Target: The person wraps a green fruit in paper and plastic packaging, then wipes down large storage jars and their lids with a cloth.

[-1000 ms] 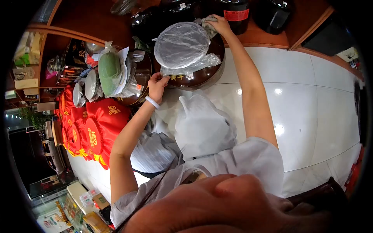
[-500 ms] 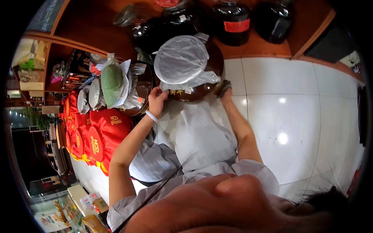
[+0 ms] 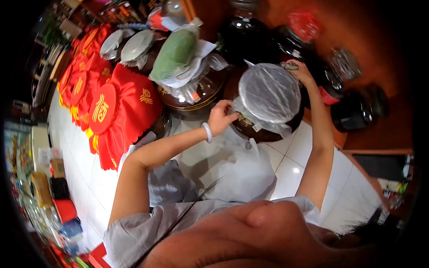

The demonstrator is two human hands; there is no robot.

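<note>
We see the plastic-topped brown jar (image 3: 262, 134) in front of the person. The left hand (image 3: 220, 119), fingers bent, meets its left side; we cannot tell whether it grips. The right hand (image 3: 299, 73) grasps a cloth (image 3: 290, 66) at the jar's far right edge. Left of the jar lies a green bundle (image 3: 174, 56).

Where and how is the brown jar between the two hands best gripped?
Probably with both palms on opposite sides of the brown jar, coming from left and right: its body is wide and round, while the plastic film on top looks loose.
</note>
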